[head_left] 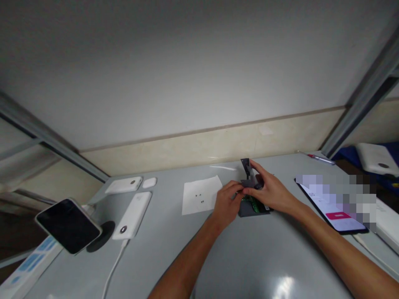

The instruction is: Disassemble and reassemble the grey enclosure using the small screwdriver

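Note:
A black casing (246,210) with a green circuit board (254,206) lies on the table under my hands. Above it a thin dark panel (245,166) stands tilted up. My right hand (271,191) grips this panel from the right, thumb pointing left and index finger along its upper part. From the left, my left hand (228,202) pinches near the panel's lower edge, its fingertips close to my right thumb. What lies between the fingertips is partly hidden. Left of my hands, several tiny dark screws (199,196) rest on a white paper sheet (190,205).
White power banks (134,216) and a small white case (149,182) lie to the left, beside a phone (68,226) on a stand. At right are a lit tablet (335,203) and, farther back, a screwdriver (321,158). A wall (202,151) borders the table behind.

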### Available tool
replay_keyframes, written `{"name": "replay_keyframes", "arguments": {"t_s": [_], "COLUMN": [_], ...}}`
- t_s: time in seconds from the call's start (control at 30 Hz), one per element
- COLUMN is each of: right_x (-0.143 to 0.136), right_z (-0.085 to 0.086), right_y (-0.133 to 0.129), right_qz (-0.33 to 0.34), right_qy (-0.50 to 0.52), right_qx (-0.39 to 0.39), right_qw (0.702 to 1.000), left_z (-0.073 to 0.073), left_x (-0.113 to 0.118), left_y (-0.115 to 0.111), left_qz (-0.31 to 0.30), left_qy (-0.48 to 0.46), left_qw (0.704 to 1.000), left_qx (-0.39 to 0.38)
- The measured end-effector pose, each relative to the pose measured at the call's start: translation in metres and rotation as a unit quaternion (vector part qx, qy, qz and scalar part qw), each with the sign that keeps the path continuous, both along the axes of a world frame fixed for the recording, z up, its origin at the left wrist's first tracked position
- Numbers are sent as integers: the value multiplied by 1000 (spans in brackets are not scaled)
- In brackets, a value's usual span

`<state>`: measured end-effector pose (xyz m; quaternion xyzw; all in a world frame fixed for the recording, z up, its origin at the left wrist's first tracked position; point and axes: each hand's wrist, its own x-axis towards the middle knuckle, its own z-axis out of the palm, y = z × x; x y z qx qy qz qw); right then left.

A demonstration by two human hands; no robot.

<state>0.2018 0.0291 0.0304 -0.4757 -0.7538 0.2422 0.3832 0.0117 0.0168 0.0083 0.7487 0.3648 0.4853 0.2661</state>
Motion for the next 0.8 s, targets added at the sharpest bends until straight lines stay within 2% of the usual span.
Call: {"name": "replay_keyframes", "arguments": {"t_s": [0.1,0.17,0.27,0.37,0.57,0.8], "right_x": [2,8,22,36,36,24], "right_z": [10,19,31,38,39,32], "right_y": [-2,-3,-3,-3,-7,-7], "right_qz": [13,30,45,59,88,115], "right_qy": [-15,-61,-173,-251,-332,-346], "right_qx": [8,29,27,-15,-59,-64], "right_qw": [1000,997,984,966,937,929], "left_z": [3,8,19,24,19,12], "left_x": [-4,-10,-22,-30,-29,-27], "left_y": [0,0,-1,-2,-3,1], "left_qz": [-35,-54,-47,-39,-75,-64], "left_qy": [21,65,144,212,306,309], "left_qw": [999,996,988,973,944,946], "left_qx": [-18,-23,-40,-76,-92,-79]}}
